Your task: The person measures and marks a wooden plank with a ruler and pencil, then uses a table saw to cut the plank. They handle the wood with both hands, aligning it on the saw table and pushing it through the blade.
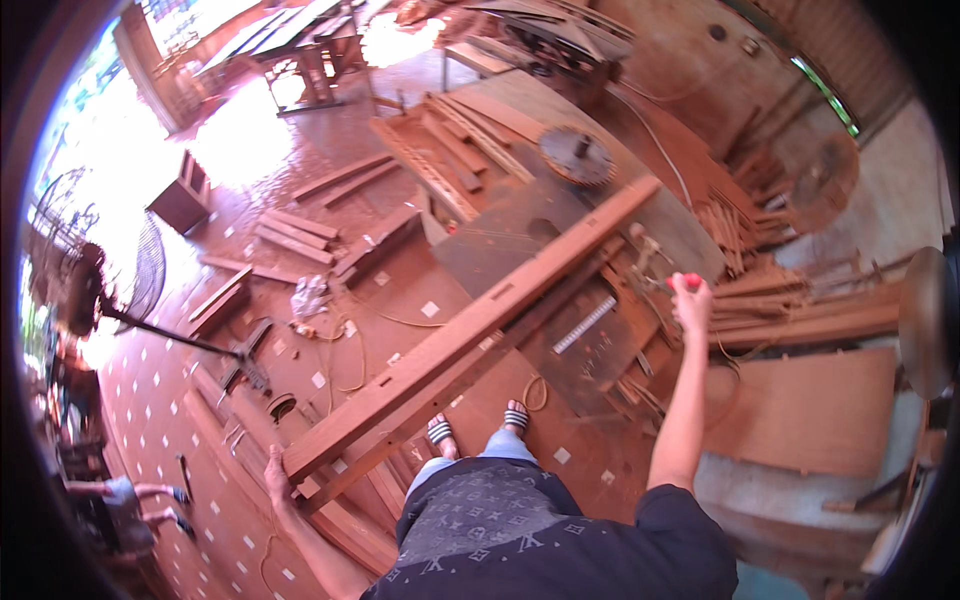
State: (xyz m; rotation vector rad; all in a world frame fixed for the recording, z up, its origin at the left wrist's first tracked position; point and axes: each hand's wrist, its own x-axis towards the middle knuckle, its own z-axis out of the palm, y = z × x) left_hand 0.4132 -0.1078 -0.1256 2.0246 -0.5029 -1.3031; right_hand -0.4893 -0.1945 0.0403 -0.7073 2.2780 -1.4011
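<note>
A long reddish wooden beam (470,325) with slots cut in its upper face runs diagonally from lower left to upper right. My left hand (279,476) grips its near end, the fingers partly hidden by the wood. At the right, my right hand (692,308) is closed around a red handle (686,282) beside a metal clamp-like fitting (648,250). A second length of wood (420,408) lies just below and along the beam. Under the beam's far part is a dark machine table (570,372) with a pale ruler strip (585,325).
A toothed circular saw blade (577,157) lies flat near the beam's far end. Loose boards (290,235) and a yellow cord (362,365) are on the floor. A standing fan (90,275) is at left. Wood offcuts (725,235) pile up at right. Another person's legs (150,500) show at lower left.
</note>
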